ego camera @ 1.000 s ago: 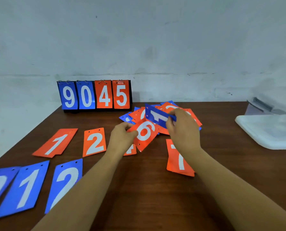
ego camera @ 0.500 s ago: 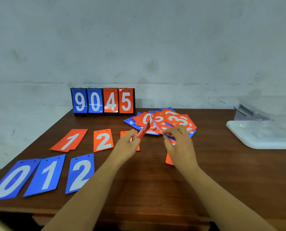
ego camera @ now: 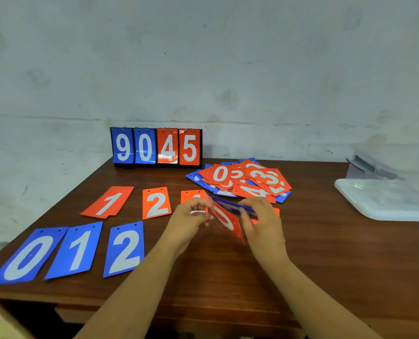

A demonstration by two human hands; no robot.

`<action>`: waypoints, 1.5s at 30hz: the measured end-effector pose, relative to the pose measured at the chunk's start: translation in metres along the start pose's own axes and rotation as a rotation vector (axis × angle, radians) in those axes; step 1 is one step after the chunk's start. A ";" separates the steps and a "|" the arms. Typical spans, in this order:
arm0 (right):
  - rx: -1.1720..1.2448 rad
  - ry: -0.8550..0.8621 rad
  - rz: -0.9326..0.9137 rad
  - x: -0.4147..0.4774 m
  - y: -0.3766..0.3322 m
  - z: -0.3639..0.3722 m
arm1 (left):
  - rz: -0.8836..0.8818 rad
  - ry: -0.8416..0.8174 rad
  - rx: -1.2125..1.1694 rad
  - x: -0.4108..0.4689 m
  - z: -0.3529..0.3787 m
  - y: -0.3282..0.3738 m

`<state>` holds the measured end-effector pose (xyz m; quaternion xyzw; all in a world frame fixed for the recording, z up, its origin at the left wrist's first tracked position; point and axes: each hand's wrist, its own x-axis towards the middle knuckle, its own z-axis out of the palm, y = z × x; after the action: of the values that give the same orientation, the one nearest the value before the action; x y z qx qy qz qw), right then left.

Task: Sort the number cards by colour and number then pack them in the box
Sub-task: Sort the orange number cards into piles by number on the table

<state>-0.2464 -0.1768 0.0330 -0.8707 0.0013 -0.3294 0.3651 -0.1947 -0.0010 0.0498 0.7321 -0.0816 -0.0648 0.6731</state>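
Note:
My left hand [ego camera: 191, 220] and my right hand [ego camera: 262, 221] hold a tilted orange card [ego camera: 225, 220] and a blue card [ego camera: 232, 206] between them above the table. The left hand pinches the orange card's upper edge; the right hand grips the blue one. Blue 0 [ego camera: 30, 256], blue 1 [ego camera: 76, 250] and blue 2 [ego camera: 125, 248] lie in a front row. Orange 1 [ego camera: 109, 201] and orange 2 [ego camera: 156, 203] lie behind them, with another orange card [ego camera: 191, 195] partly hidden by my left hand. A mixed pile of cards [ego camera: 245, 179] lies behind my hands.
A flip scoreboard [ego camera: 155, 148] showing 9 0 4 5 stands at the back of the brown table [ego camera: 228, 277], against the wall. A clear plastic box [ego camera: 389, 194] with its lid sits at the right. The table's front edge is close to me.
Both hands have drawn back from the pile toward me with the orange and blue cards. The orange card has turned so its white figure faces me. The camera has pulled back.

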 end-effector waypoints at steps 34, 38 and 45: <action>-0.031 -0.022 0.212 -0.005 -0.024 0.000 | -0.142 0.421 0.220 -0.017 -0.026 -0.032; 0.381 0.067 0.578 0.003 -0.026 0.002 | -0.101 0.378 0.106 -0.017 -0.027 -0.027; 0.425 -0.080 0.748 -0.011 -0.024 0.011 | -0.135 0.117 -0.079 -0.025 -0.012 -0.019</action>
<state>-0.2547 -0.1494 0.0363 -0.7277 0.2349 -0.1333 0.6304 -0.2157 0.0176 0.0320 0.7115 0.0100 -0.0702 0.6991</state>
